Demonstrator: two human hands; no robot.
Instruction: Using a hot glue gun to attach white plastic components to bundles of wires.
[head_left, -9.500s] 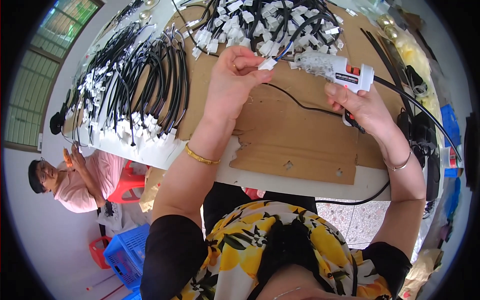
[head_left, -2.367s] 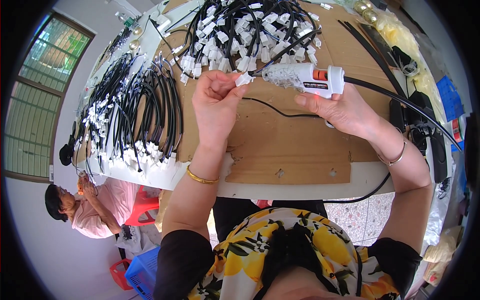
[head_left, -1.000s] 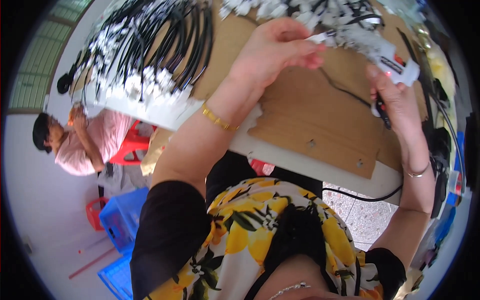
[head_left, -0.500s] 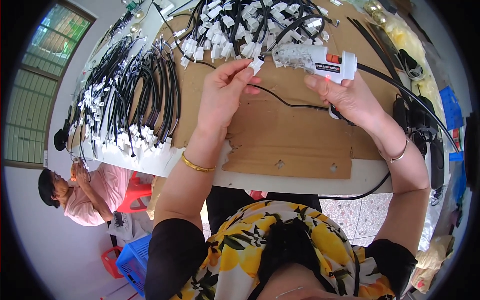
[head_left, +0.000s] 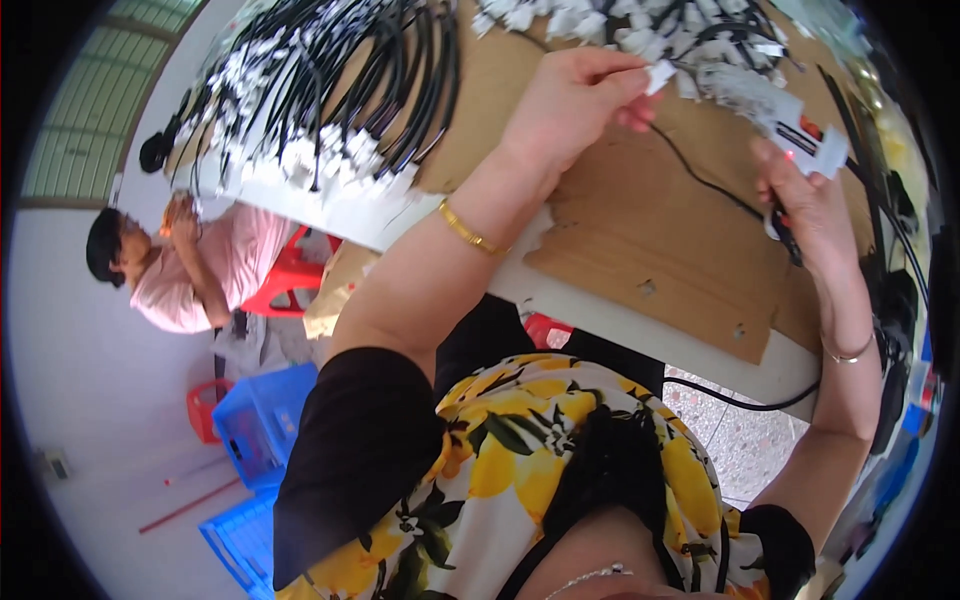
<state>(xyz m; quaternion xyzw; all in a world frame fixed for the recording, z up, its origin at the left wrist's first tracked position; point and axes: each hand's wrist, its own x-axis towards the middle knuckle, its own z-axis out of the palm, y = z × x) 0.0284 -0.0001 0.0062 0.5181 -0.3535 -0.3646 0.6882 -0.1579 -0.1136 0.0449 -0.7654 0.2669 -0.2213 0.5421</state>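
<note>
My left hand [head_left: 575, 110] is closed in a pinch on a small white connector [head_left: 660, 76] over the cardboard. In my right hand [head_left: 812, 215] is a white hot glue gun [head_left: 822, 148], its front part coated in greyish-white residue and its nozzle end pointing left toward the connector. Whether nozzle and connector touch is blurred. A thin black cable [head_left: 690, 172] runs from beside my left fingers across the cardboard to my right hand. My right fingers wrap the grip, so part of it is hidden.
Brown cardboard [head_left: 650, 235] covers part of the white table [head_left: 520, 280]. Bundled black cables [head_left: 400, 95] with white connectors lie at the left, more white connectors [head_left: 520, 15] at the back. A co-worker [head_left: 210, 260] sits left, near a red stool [head_left: 285, 285] and blue crates [head_left: 260, 420].
The whole view has turned, so the table, both hands and the glue gun appear farther right and tilted. My left hand keeps its pinch on the connector, and my right hand keeps the glue gun.
</note>
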